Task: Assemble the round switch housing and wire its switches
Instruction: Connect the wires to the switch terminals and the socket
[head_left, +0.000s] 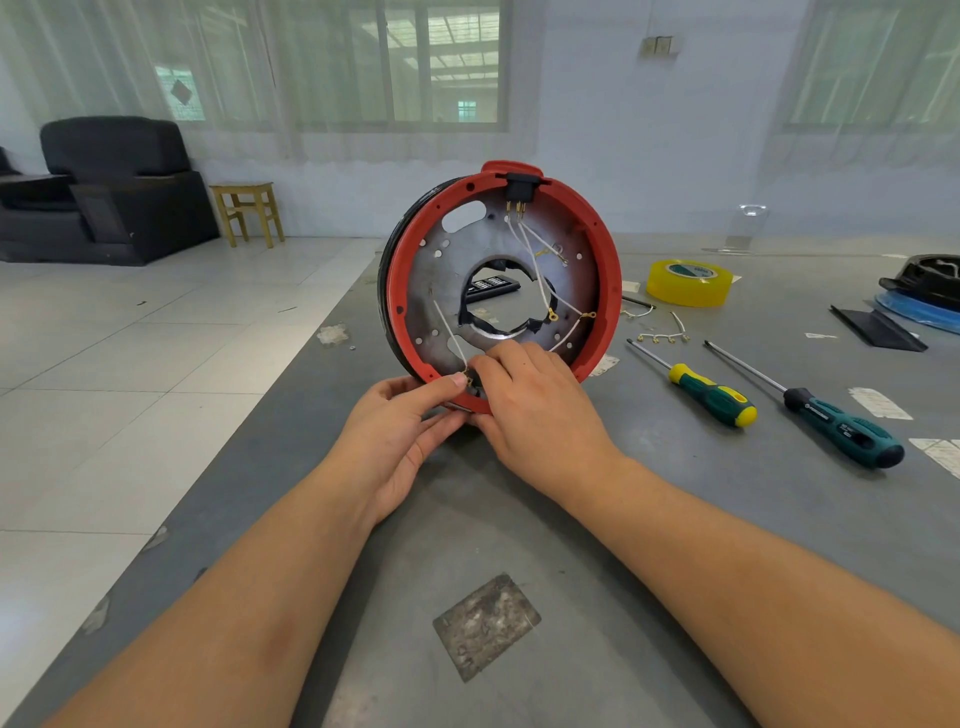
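The round red switch housing (608, 280) stands on its edge on the grey table, its open side towards me. Inside is a grey metal plate (441, 291) with a ragged centre hole. A black switch (518, 188) sits at the top rim, and white wires (535, 260) with brass ring terminals run from it across the plate. My left hand (400, 441) grips the bottom rim, thumb pressed by a brass terminal (469, 381). My right hand (530, 400) pinches at that same spot on the lower rim; what its fingertips hold is hidden.
Two green-handled screwdrivers (711, 395) (841, 431) lie to the right. A yellow tape roll (688, 283) and loose white wires (665, 335) lie behind them. A black and blue object (924, 296) sits at the far right. The table's left edge (260, 415) runs diagonally.
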